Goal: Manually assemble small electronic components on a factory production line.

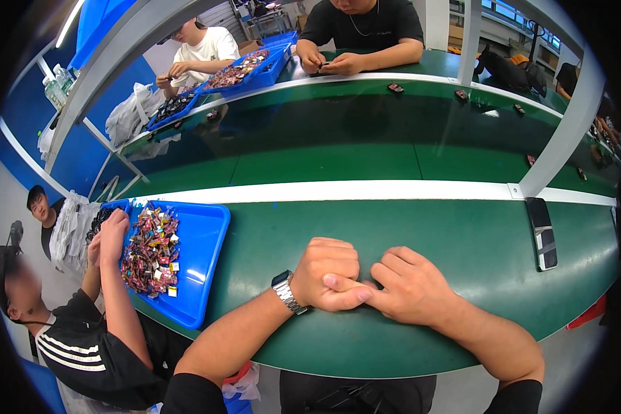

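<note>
My left hand [330,274] and my right hand [410,284] are together above the green tabletop [276,231], close to its near edge. Both have their fingers curled in, knuckles up. The thumbs meet and overlap between them. Whatever the curled fingers hold, if anything, is hidden from view. A watch with a metal band [287,291] is on my left wrist. To the left of my hands stands a blue tray [210,255] heaped with small dark-red and yellow electronic parts [152,252].
A phone [542,234] lies at the right. At the left, a co-worker's hands [107,238] are at the tray's far side. Past the white rail [366,190] runs a dark green belt [324,131] with scattered small parts. Two people work across it beside another blue tray [272,74]. Metal posts [562,138] frame the bench.
</note>
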A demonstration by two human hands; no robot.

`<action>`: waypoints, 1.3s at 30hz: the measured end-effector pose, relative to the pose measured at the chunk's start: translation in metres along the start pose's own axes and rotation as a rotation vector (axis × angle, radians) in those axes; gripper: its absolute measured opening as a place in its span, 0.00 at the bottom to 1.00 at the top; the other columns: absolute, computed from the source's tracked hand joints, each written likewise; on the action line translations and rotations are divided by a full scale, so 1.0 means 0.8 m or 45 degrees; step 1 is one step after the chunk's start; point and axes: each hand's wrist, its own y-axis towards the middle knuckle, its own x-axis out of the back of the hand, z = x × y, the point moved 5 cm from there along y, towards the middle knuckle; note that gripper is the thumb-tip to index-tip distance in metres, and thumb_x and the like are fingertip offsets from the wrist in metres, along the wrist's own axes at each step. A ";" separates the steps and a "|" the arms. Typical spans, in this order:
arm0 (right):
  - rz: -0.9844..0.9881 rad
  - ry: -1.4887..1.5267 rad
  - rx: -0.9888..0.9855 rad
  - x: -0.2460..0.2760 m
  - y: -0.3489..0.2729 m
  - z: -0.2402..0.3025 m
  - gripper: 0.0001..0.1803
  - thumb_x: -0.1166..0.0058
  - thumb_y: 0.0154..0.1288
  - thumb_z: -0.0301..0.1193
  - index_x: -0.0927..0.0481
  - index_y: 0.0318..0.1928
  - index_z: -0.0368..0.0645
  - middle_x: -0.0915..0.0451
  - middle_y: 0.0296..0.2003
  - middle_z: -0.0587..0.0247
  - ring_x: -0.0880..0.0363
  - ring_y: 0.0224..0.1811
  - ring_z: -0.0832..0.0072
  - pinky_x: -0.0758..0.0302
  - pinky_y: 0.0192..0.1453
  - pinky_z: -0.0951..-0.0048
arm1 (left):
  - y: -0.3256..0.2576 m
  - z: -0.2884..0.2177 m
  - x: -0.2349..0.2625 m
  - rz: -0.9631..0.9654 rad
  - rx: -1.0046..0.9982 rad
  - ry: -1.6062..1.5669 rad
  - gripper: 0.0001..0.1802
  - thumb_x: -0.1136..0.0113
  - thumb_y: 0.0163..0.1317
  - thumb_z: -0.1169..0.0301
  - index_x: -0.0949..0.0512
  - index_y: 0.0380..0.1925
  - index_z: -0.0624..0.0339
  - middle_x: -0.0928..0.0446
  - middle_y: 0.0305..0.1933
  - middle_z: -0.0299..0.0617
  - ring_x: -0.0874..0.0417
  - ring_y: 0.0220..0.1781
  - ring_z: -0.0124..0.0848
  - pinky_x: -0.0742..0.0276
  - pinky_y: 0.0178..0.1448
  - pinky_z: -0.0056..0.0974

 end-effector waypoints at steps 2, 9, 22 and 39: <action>0.013 0.005 -0.005 -0.001 -0.001 -0.001 0.08 0.42 0.53 0.28 0.29 0.25 0.51 0.33 0.22 0.69 0.31 0.26 0.73 0.30 0.36 0.70 | 0.001 0.000 0.000 0.012 0.032 -0.009 0.25 0.32 0.53 0.58 0.36 0.09 0.54 0.39 0.12 0.38 0.37 0.14 0.38 0.41 0.19 0.41; 0.043 0.041 -0.009 -0.004 -0.002 -0.005 0.07 0.43 0.54 0.28 0.28 0.27 0.53 0.36 0.22 0.70 0.32 0.25 0.73 0.32 0.34 0.69 | 0.002 -0.002 0.000 -0.020 0.045 -0.025 0.23 0.33 0.55 0.60 0.34 0.09 0.55 0.38 0.12 0.39 0.35 0.14 0.38 0.40 0.20 0.42; 0.162 0.059 -0.054 -0.010 -0.005 -0.010 0.06 0.43 0.56 0.30 0.22 0.36 0.56 0.31 0.25 0.68 0.28 0.29 0.69 0.29 0.41 0.67 | 0.001 0.001 -0.002 0.020 0.076 0.015 0.24 0.35 0.58 0.65 0.37 0.10 0.56 0.37 0.13 0.40 0.34 0.17 0.41 0.38 0.22 0.43; 0.245 0.054 -0.209 -0.045 0.002 -0.027 0.18 0.38 0.56 0.31 0.27 0.47 0.53 0.25 0.37 0.59 0.26 0.44 0.61 0.31 0.51 0.60 | -0.028 0.041 0.012 -0.114 0.452 0.110 0.26 0.44 0.63 0.63 0.38 0.10 0.63 0.42 0.12 0.46 0.40 0.13 0.44 0.48 0.22 0.47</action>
